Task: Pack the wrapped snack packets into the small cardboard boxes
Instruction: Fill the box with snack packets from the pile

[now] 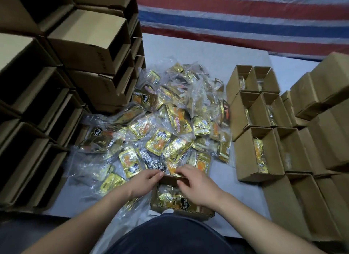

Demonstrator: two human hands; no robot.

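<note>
Snack packets (160,121) heaped on our table (217,57), one box (181,200) filled.
Our left hand (145,182) and right hand (198,185) pinch its far flap, fingers curled.

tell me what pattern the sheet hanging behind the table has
Red, white and blue stripes on the sheet, clearest in the head view.

Both forearms are bare from the lower edge of the view up to the wrists, with no sleeve showing on either. The left hand (144,182) and the right hand (198,185) carry no glove, ring, watch or bracelet, and the fingers (187,171) end in short, plain nails. Low in the middle of the view lies a rounded stretch of dark navy clothing (170,234), smooth and unmarked
</note>
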